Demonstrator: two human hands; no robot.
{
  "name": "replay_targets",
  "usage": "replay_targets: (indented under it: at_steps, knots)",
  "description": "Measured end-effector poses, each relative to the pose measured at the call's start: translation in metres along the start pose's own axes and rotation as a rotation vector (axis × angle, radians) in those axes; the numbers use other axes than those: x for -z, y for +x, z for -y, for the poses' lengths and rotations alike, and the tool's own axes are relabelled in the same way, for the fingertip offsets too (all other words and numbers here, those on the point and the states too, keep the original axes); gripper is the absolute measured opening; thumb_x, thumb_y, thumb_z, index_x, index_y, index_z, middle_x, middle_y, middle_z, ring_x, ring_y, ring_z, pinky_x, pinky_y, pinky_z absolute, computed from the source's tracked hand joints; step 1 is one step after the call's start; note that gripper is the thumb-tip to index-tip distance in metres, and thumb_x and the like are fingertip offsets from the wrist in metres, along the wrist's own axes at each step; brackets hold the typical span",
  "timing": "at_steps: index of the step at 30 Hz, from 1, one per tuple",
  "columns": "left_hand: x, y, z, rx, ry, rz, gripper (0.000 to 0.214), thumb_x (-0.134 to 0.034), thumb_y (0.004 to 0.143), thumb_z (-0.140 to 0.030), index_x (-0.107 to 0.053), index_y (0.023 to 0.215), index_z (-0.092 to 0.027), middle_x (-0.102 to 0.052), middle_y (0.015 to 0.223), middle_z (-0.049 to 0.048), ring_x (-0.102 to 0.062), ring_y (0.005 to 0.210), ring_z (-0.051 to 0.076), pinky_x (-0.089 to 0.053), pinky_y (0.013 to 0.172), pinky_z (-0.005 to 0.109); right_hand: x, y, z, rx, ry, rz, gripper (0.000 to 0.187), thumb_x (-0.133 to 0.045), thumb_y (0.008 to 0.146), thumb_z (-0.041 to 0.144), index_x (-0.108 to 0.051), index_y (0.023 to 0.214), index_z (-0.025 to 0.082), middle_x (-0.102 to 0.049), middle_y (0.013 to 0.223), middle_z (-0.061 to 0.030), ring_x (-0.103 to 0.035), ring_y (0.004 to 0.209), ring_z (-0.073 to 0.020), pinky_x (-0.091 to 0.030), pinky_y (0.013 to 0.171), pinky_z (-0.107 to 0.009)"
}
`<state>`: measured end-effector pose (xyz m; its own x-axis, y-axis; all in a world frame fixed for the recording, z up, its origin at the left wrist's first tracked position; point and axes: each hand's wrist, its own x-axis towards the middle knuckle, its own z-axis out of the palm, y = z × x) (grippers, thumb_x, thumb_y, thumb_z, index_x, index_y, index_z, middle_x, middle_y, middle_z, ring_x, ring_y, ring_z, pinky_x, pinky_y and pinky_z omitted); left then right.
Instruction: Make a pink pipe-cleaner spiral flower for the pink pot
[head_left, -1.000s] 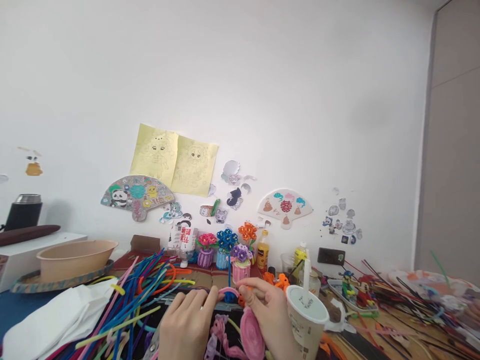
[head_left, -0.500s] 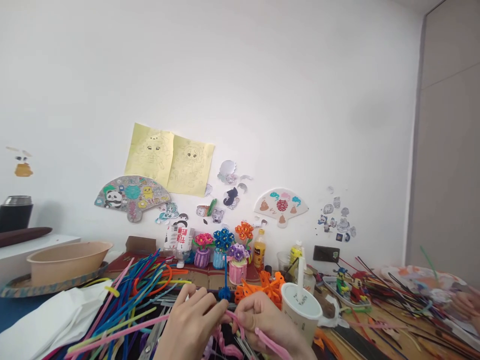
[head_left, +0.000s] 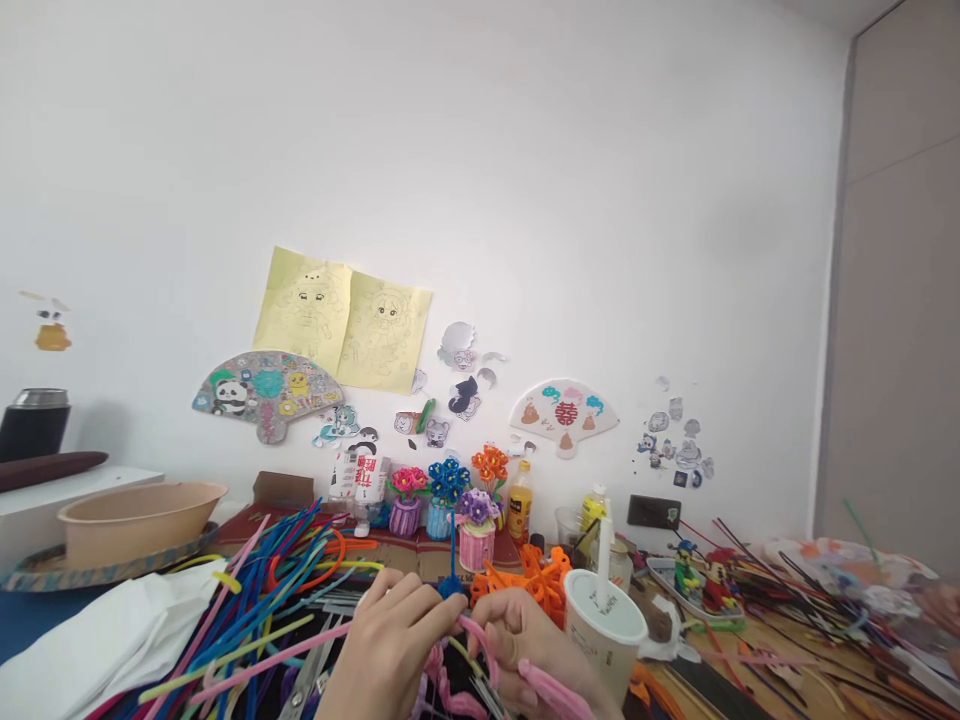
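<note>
A pink pipe cleaner (head_left: 480,632) runs between my two hands at the bottom centre. My left hand (head_left: 394,640) is closed on it, and a straight pink length sticks out to the left from under that hand. Thumb and fingers of my right hand (head_left: 525,640) pinch the same pipe cleaner, where it bends downward. Another pink end (head_left: 551,690) comes out across the right palm. Twisted pink pieces (head_left: 454,690) lie below, between the hands. Scissors (head_left: 304,680) rest left of my left wrist, partly covered.
Many coloured pipe cleaners (head_left: 262,610) are heaped at left. A lidded cup with a straw (head_left: 604,630) stands close to my right hand, beside orange pipe-cleaner shapes (head_left: 525,580). Small flower pots (head_left: 476,545) stand behind. Another person's hand (head_left: 941,605) shows at the far right.
The straight pink length at left has been drawn rightward, its far end nearer my left hand. The bend between the hands has grown larger. Both hands keep hold; the view shifts slightly.
</note>
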<state>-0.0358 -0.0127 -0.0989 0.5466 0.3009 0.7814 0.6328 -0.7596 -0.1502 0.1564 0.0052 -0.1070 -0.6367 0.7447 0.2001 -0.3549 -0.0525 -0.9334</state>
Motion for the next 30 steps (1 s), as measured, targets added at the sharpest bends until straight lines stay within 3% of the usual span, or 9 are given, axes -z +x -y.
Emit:
replay_targets:
  at_steps: [7, 14, 17, 25, 30]
  knots:
    - [-0.007, 0.0, 0.003, 0.075, -0.075, -0.066, 0.026, -0.04, 0.095, -0.012, -0.053, 0.115, -0.023, -0.067, 0.084, -0.0012, -0.058, 0.07, 0.016, -0.041, 0.069, 0.031, 0.001, 0.003, -0.004, 0.052, 0.04, -0.013, 0.045, -0.088, 0.058, 0.045, -0.053, 0.068, 0.018, -0.046, 0.034, 0.0129, -0.026, 0.022, 0.0002, -0.019, 0.024, -0.01]
    - [0.002, 0.0, -0.001, 0.039, -0.028, 0.005, 0.029, -0.033, 0.093, -0.009, -0.058, 0.105, -0.02, -0.066, 0.082, 0.0022, -0.057, 0.071, 0.018, -0.04, 0.07, 0.034, 0.005, -0.003, 0.0, 0.061, 0.003, -0.005, 0.044, -0.081, 0.066, 0.051, -0.064, 0.067, 0.01, -0.047, 0.032, 0.009, -0.028, 0.022, 0.0002, -0.018, 0.024, -0.012]
    - [0.002, 0.001, -0.002, 0.038, -0.014, 0.023, 0.029, -0.035, 0.093, -0.008, -0.057, 0.106, -0.02, -0.066, 0.083, 0.0022, -0.057, 0.072, 0.019, -0.04, 0.071, 0.034, 0.005, -0.002, -0.001, 0.062, 0.0, -0.009, 0.045, -0.085, 0.061, 0.049, -0.061, 0.063, 0.011, -0.048, 0.033, 0.0083, -0.028, 0.022, 0.0004, -0.017, 0.024, -0.012]
    - [-0.005, 0.002, 0.0, 0.146, -0.081, -0.081, 0.02, -0.046, 0.094, -0.015, -0.056, 0.109, -0.024, -0.066, 0.081, -0.0034, -0.059, 0.071, 0.015, -0.04, 0.067, 0.029, -0.002, 0.001, 0.0, 0.089, 0.015, -0.039, 0.047, -0.088, 0.056, 0.048, -0.057, 0.066, 0.014, -0.044, 0.033, 0.0125, -0.024, 0.022, 0.0017, -0.015, 0.025, -0.011]
    - [-0.002, -0.001, 0.004, 0.064, -0.071, -0.063, 0.024, -0.041, 0.092, -0.009, -0.058, 0.103, -0.022, -0.067, 0.081, -0.0013, -0.057, 0.07, 0.016, -0.038, 0.069, 0.031, -0.005, -0.004, 0.007, 0.055, -0.022, -0.031, 0.045, -0.083, 0.063, 0.052, -0.064, 0.068, 0.011, -0.042, 0.033, 0.0118, -0.023, 0.024, 0.0015, -0.015, 0.025, -0.012]
